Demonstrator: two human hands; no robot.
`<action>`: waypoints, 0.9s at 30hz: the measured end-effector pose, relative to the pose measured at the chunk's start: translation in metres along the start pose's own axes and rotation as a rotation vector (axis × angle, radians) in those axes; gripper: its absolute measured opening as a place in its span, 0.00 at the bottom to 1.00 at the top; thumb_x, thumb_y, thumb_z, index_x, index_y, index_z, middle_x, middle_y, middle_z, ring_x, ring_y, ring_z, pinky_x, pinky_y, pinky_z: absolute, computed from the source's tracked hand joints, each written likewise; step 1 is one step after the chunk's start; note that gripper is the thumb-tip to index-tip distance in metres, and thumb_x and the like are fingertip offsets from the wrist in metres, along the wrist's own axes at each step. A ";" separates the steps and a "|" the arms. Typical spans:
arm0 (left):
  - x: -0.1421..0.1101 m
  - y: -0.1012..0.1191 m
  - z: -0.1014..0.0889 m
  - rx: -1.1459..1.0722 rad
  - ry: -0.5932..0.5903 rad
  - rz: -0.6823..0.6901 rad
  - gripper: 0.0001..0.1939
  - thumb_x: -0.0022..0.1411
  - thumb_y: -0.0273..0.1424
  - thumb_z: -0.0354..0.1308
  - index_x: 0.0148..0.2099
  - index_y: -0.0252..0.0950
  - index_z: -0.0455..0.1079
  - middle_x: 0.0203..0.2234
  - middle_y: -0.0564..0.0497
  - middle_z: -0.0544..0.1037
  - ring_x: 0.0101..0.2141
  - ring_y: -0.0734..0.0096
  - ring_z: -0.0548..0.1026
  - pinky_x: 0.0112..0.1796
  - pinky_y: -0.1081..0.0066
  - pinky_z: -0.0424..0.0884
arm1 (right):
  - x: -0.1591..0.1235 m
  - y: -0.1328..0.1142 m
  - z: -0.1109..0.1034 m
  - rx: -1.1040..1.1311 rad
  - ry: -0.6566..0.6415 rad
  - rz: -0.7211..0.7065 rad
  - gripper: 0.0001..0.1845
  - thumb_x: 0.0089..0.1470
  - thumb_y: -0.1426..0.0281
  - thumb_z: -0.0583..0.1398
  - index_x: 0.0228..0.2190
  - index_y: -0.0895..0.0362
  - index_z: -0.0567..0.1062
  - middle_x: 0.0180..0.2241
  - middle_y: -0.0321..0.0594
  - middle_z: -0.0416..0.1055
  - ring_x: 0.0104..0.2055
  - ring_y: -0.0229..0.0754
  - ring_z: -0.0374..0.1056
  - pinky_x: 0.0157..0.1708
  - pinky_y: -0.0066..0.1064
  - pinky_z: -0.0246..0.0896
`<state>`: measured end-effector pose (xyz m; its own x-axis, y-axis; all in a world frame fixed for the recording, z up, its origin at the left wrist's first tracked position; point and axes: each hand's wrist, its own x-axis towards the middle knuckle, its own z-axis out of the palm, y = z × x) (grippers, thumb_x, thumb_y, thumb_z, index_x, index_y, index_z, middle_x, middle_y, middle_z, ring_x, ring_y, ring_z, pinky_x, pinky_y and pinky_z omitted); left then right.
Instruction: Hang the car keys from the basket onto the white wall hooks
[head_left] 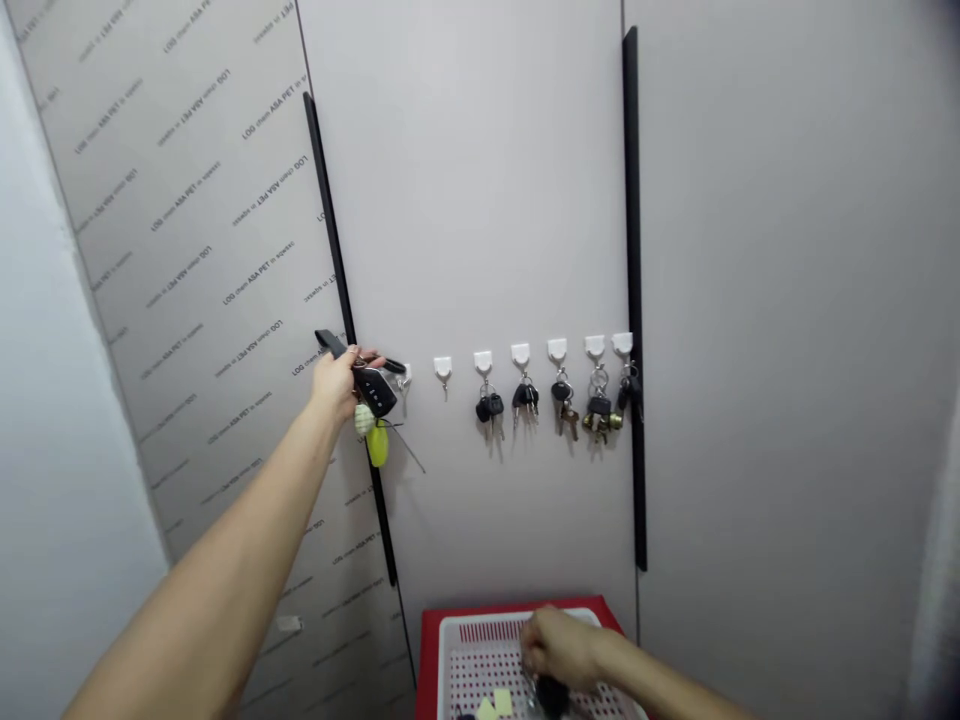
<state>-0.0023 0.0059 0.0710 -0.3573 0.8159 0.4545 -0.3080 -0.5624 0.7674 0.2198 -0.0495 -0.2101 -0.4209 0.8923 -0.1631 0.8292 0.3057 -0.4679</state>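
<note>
My left hand [336, 383] is raised to the wall and closed on a key bunch [373, 393] with a black fob, a pale charm and a yellow charm. It holds the bunch at the leftmost white hook [405, 374]. The neighbouring hook [442, 369] is bare. Further right, several hooks carry key bunches [489, 406]. Low down, my right hand [559, 648] reaches into a white perforated basket [480, 650] and is closed on a dark key bunch [552, 694].
The basket rests on a red stool or box [431, 650] against the cabinet. Two black vertical door handles [632, 300] flank the hook row. A film-covered panel [187, 250] stands at the left. Small yellow tags [495, 703] lie in the basket.
</note>
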 end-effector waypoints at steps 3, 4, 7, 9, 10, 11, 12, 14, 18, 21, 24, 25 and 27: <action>-0.006 0.008 -0.006 -0.119 0.012 0.163 0.02 0.47 0.25 0.46 0.24 0.33 0.55 0.21 0.53 0.69 0.19 0.79 0.69 0.20 0.78 0.64 | -0.004 0.006 0.004 -0.018 -0.079 0.013 0.12 0.32 0.77 0.50 0.19 0.60 0.73 0.13 0.32 0.62 0.16 0.30 0.52 0.15 0.20 0.45; -0.012 0.009 -0.008 -0.132 0.012 0.179 0.02 0.47 0.25 0.46 0.25 0.33 0.56 0.22 0.54 0.69 0.18 0.80 0.68 0.20 0.79 0.63 | -0.005 0.005 -0.003 0.005 -0.053 -0.022 0.12 0.33 0.76 0.50 0.20 0.60 0.73 0.14 0.33 0.63 0.17 0.31 0.54 0.16 0.20 0.47; -0.043 -0.004 -0.014 -0.031 -0.100 0.089 0.05 0.45 0.28 0.50 0.27 0.33 0.57 0.23 0.53 0.69 0.18 0.80 0.67 0.19 0.79 0.61 | -0.007 -0.010 -0.048 0.172 0.340 -0.155 0.13 0.39 0.73 0.48 0.26 0.60 0.71 0.23 0.38 0.68 0.25 0.34 0.60 0.25 0.24 0.54; -0.075 -0.029 -0.020 0.113 -0.215 -0.021 0.08 0.43 0.30 0.51 0.28 0.33 0.57 0.24 0.53 0.69 0.19 0.79 0.67 0.18 0.80 0.59 | -0.010 -0.026 -0.092 0.290 0.820 -0.123 0.16 0.42 0.68 0.47 0.32 0.60 0.68 0.31 0.42 0.66 0.31 0.37 0.60 0.31 0.28 0.54; -0.092 -0.046 -0.023 0.196 -0.277 -0.090 0.08 0.44 0.31 0.51 0.29 0.33 0.58 0.23 0.53 0.69 0.19 0.79 0.66 0.18 0.79 0.59 | -0.011 -0.035 -0.113 0.302 1.013 -0.103 0.17 0.42 0.66 0.48 0.34 0.59 0.66 0.33 0.43 0.65 0.31 0.37 0.60 0.32 0.29 0.54; -0.110 -0.065 -0.026 0.284 -0.341 -0.165 0.08 0.45 0.32 0.50 0.30 0.33 0.58 0.20 0.54 0.69 0.18 0.80 0.65 0.18 0.79 0.58 | -0.011 -0.043 -0.132 0.302 1.165 -0.100 0.19 0.41 0.64 0.50 0.36 0.59 0.64 0.35 0.44 0.64 0.32 0.38 0.60 0.32 0.30 0.54; -0.127 -0.085 -0.030 0.378 -0.417 -0.238 0.08 0.45 0.31 0.49 0.30 0.33 0.59 0.16 0.55 0.67 0.17 0.80 0.64 0.19 0.79 0.58 | -0.011 -0.050 -0.149 0.290 1.267 -0.109 0.21 0.39 0.63 0.51 0.38 0.59 0.63 0.36 0.45 0.63 0.34 0.39 0.59 0.33 0.31 0.54; -0.158 -0.124 -0.037 0.497 -0.514 -0.307 0.06 0.46 0.29 0.46 0.28 0.32 0.60 0.15 0.56 0.65 0.18 0.79 0.63 0.21 0.78 0.59 | -0.007 -0.061 -0.172 0.269 1.342 -0.099 0.26 0.37 0.63 0.53 0.41 0.60 0.59 0.37 0.45 0.62 0.34 0.40 0.60 0.34 0.32 0.54; -0.195 -0.173 -0.049 0.798 -0.735 -0.327 0.10 0.45 0.25 0.43 0.31 0.33 0.63 0.22 0.53 0.69 0.27 0.75 0.65 0.29 0.76 0.59 | 0.005 -0.066 -0.188 0.244 1.253 -0.021 0.24 0.37 0.66 0.53 0.40 0.60 0.60 0.25 0.40 0.65 0.27 0.38 0.61 0.30 0.32 0.55; -0.197 -0.178 -0.057 1.013 -0.835 -0.298 0.16 0.42 0.22 0.43 0.35 0.36 0.64 0.30 0.52 0.69 0.34 0.73 0.64 0.35 0.75 0.57 | 0.005 -0.063 -0.195 0.285 1.228 -0.010 0.15 0.38 0.67 0.51 0.31 0.60 0.66 0.20 0.37 0.65 0.23 0.36 0.60 0.26 0.28 0.54; -0.187 -0.172 -0.062 1.153 -0.977 -0.321 0.21 0.38 0.22 0.46 0.39 0.36 0.63 0.35 0.50 0.68 0.37 0.69 0.63 0.38 0.72 0.56 | -0.004 -0.064 -0.208 0.294 1.276 -0.029 0.13 0.37 0.67 0.51 0.26 0.61 0.68 0.20 0.36 0.64 0.22 0.34 0.59 0.25 0.26 0.54; -0.183 -0.170 -0.062 1.185 -1.019 -0.330 0.22 0.37 0.22 0.47 0.39 0.36 0.62 0.36 0.50 0.68 0.38 0.68 0.62 0.38 0.72 0.56 | -0.006 -0.066 -0.213 0.287 1.290 -0.041 0.12 0.36 0.67 0.51 0.25 0.60 0.68 0.19 0.36 0.64 0.22 0.34 0.59 0.24 0.26 0.53; -0.177 -0.169 -0.061 1.204 -1.073 -0.339 0.24 0.36 0.22 0.48 0.41 0.35 0.62 0.37 0.49 0.68 0.38 0.67 0.63 0.38 0.72 0.57 | -0.010 -0.071 -0.225 0.291 1.295 -0.072 0.11 0.36 0.67 0.51 0.23 0.60 0.68 0.19 0.34 0.64 0.21 0.33 0.59 0.24 0.25 0.53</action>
<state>0.0591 -0.0517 -0.1673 0.4726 0.8751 -0.1045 0.7627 -0.3467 0.5460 0.2477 -0.0053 0.0198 0.3261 0.5965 0.7334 0.6434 0.4283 -0.6345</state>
